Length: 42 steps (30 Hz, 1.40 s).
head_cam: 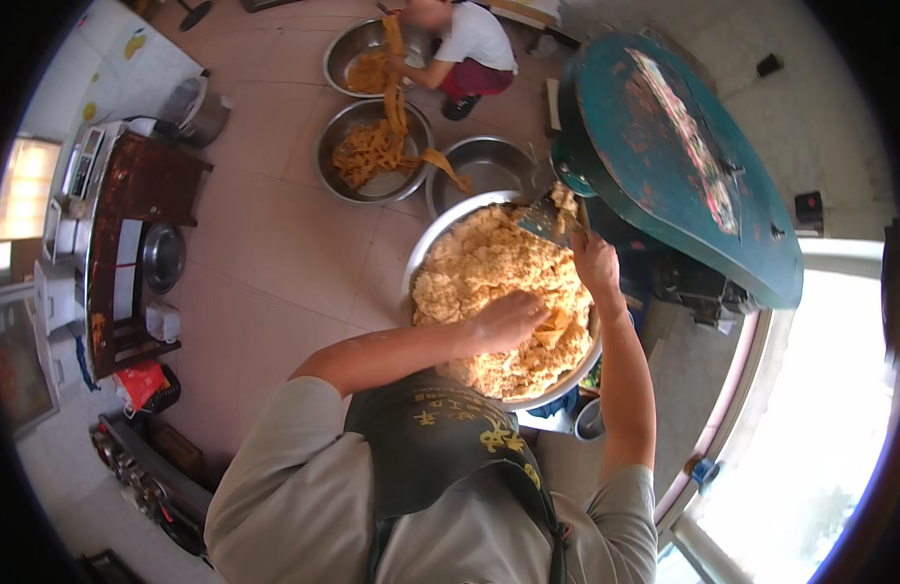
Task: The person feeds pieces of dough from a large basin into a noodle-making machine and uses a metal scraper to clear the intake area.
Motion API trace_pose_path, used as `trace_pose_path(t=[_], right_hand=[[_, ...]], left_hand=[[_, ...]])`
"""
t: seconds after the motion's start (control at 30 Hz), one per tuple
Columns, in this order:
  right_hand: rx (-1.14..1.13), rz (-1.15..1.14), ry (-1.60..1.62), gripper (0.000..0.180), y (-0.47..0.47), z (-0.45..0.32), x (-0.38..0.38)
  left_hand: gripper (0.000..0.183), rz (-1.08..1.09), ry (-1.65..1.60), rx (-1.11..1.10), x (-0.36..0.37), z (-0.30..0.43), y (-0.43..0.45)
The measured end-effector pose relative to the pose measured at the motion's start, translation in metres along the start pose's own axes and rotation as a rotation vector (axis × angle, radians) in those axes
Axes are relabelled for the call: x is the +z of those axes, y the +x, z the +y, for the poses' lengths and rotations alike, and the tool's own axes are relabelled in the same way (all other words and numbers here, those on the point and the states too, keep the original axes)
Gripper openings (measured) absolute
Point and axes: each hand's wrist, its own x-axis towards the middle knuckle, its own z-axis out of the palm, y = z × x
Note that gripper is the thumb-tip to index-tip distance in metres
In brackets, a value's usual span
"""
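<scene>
A large metal basin (415,271) before me is heaped with crumbly yellow dough (468,259). My left hand (509,321) is over the middle of the heap, its fingers blurred and beside a flat, smoother piece of dough (553,328). Whether those fingers hold anything cannot be made out. In my right hand (597,263) is the handle of a flat metal scraper (543,219), its blade over the basin's far right rim. A clump of dough (564,206) rests by the blade, close to the lower end of a green machine (577,182).
Beyond the basin stand an empty-looking metal bowl (486,164) and two bowls (326,146) (333,55) with dough strips (369,157). A crouching person (479,44) lifts long strips there. The machine's large green cover (676,146) rises at right. At left stands a rusty table (154,179).
</scene>
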Motion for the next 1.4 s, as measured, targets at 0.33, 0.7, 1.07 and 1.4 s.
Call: trace_pose_path(t=[0.33, 0.7, 1.07, 1.4], right_hand=[[0.061, -0.076, -0.109, 0.038, 0.001, 0.004, -0.004], [0.066, -0.062, -0.129, 0.041, 0.031, 0.003, 0.018], [0.055, -0.019, -0.171, 0.035, 0.037, 0.002, 0.026], [0.088, -0.034, -0.184, 0.039, 0.037, -0.011, 0.033]], left_hand=[[0.049, -0.135, 0.157, -0.014, 0.017, 0.0, 0.003], [0.045, -0.282, 0.05, 0.081, -0.012, -0.014, -0.023], [0.031, -0.226, -0.07, 0.008, -0.005, -0.016, -0.019], [0.032, 0.006, -0.468, -0.254, -0.014, -0.015, -0.019]])
